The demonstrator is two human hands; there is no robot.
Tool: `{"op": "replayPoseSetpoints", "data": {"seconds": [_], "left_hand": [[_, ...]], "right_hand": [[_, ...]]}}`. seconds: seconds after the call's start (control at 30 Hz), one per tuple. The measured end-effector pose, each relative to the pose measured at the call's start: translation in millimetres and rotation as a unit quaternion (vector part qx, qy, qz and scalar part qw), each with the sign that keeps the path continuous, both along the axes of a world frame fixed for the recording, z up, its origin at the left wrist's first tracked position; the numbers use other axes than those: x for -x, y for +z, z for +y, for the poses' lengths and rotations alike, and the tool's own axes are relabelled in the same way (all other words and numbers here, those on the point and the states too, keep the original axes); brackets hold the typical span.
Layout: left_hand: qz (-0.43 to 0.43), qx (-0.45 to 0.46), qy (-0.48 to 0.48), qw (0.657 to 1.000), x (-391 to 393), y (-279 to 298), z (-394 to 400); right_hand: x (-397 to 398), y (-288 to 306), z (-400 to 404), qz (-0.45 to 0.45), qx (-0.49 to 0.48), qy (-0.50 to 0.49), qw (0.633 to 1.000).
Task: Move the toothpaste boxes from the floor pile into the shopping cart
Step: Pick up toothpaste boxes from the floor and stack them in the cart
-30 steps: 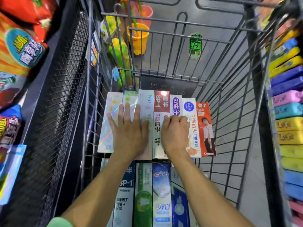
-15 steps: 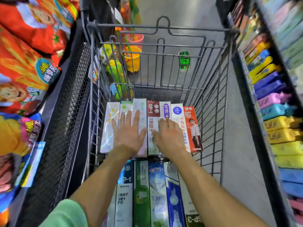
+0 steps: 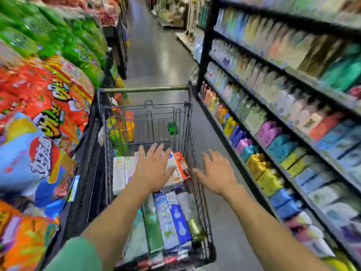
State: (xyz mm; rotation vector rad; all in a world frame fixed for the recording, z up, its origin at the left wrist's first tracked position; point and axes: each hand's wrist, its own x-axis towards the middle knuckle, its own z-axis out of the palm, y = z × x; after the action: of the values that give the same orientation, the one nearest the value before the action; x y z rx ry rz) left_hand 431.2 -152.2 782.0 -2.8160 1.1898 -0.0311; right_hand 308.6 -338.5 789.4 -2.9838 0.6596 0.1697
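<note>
A dark wire shopping cart (image 3: 192, 145) stands in the aisle in front of me. Several toothpaste boxes lie flat inside it: a far row (image 3: 119, 174) of pale, white and red boxes, and a near row (image 3: 176, 222) of green, blue and silver ones. My left hand (image 3: 153, 169) hovers with fingers spread over the far row, holding nothing. My right hand (image 3: 215, 172) is lifted with fingers spread at the cart's right wall, also holding nothing. No floor pile is in view.
Shelves of red, green and blue snack bags (image 3: 45, 106) crowd the left side against the cart. A black rack of coloured packs (image 3: 273, 153) runs along the right. Grey aisle floor (image 3: 158, 55) stretches ahead. Yellow and orange toys (image 3: 125, 130) hang beyond the cart's left front.
Both hands have lifted off the far row of boxes, and the right hand has swung out to the cart's right side. The view has tilted up, showing the aisle.
</note>
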Motion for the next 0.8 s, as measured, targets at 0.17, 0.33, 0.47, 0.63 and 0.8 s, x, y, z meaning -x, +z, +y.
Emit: {"op": "replayPoseSetpoints", "data": {"seconds": [0.17,0.33,0.47,0.63,0.8], "left_hand": [[-0.006,0.042,-0.073,0.996,70.5,49.2,-28.8],[-0.017,0.054,-0.191,0.98,158.5,82.3,-91.6],[-0.016,0.073,-0.307,0.949,257.4,105.5,-144.9],[-0.02,0.087,-0.416,0.905,396.0,110.6,-202.2],[0.004,0.083,-0.547,0.833,593.2,99.4,-238.0]], "right_hand": [[119.9,57.5,-10.0,-0.029,0.041,-0.088,0.995],[249.9,91.4,-28.2,-0.046,0.07,-0.199,0.976],[367.5,103.3,-37.6,-0.046,0.068,-0.299,0.951],[524.7,101.5,-32.4,-0.045,0.074,-0.416,0.905],[725.9,85.4,9.3,-0.038,0.064,-0.556,0.828]]}}
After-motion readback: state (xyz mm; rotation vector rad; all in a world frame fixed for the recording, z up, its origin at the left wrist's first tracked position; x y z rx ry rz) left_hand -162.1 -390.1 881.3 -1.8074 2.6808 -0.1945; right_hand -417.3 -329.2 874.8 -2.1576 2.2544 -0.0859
